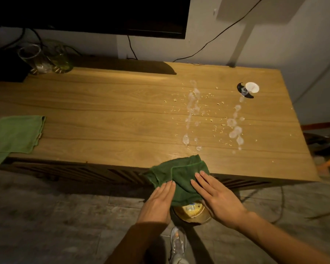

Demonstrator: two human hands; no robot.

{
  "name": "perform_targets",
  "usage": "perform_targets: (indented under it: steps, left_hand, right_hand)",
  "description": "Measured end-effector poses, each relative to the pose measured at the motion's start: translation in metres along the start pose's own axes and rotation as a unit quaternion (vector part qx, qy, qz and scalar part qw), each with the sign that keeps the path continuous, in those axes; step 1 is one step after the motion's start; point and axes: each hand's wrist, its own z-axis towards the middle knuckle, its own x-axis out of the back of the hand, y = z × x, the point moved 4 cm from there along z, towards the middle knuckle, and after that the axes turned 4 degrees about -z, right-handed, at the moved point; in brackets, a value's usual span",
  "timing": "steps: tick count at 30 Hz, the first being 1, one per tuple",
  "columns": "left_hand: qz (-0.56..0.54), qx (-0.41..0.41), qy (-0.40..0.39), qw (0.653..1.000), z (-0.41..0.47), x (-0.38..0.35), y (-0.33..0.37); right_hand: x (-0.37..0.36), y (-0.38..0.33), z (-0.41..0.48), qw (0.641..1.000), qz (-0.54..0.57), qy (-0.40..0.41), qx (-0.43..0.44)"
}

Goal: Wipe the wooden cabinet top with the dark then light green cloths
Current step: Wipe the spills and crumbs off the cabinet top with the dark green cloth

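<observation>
At cabinet edge, left hand (159,201), right hand (217,200) flat on dark green cloth (181,178)

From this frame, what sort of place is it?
Probably a home living room: a long wooden cabinet top under a dark wall-mounted screen, with cables trailing down the wall and a tiled floor.

Dark television screen (90,14) hangs above the far edge. Two clear glass vases (46,58) stand at the far left corner. A small white cup (252,87) lies tipped at far right. A gold bowl (191,213) sits on the tiled floor (46,216); a grey shoe (177,244) lies just behind it.
</observation>
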Motion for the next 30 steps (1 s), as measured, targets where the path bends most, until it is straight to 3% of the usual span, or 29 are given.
perform_targets:
  steps: [9, 19, 26, 30]
  left_hand:
    - [-0.001, 0.025, -0.115, 0.993, 0.019, 0.003, 0.018]
    - [-0.055, 0.128, -0.247, 0.959, 0.049, 0.058, 0.042]
    - [-0.127, 0.147, -0.312, 0.93, 0.065, 0.114, 0.069]
    - [-0.145, 0.131, -0.308, 0.931, 0.087, 0.156, 0.07]
  right_hand:
    - [-0.003, 0.032, -0.019, 0.97, 0.166, -0.149, -0.102]
    - [0.039, 0.066, -0.003, 0.936, 0.277, -0.194, -0.094]
    - [0.079, 0.091, 0.016, 0.889, 0.357, -0.265, -0.111]
    - [0.121, 0.112, 0.041, 0.889, 0.346, -0.285, -0.093]
